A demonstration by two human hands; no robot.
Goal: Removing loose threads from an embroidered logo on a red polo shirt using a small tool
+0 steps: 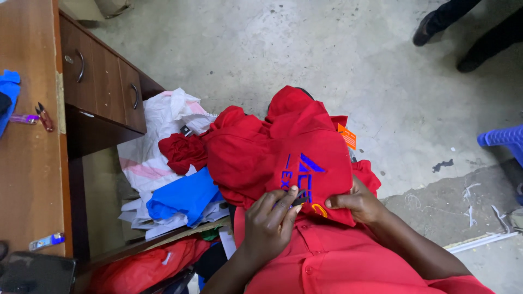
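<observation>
Both hands work on a red embroidered shirt.
Left hand fingertips press its blue embroidery; right hand pinches the fabric edge just beside it.

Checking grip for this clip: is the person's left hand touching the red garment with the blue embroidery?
Touching. The head view shows the left hand with fingertips pressed onto the red garment at its embroidery; the right hand pinches its edge.

**Bare concrete floor beside a wooden desk**

Grey, stained concrete floor is spreading across the room under even light. A brown wooden desk with 2 handled drawers is standing at the left, and a blue plastic stool is poking in at the right edge
</observation>
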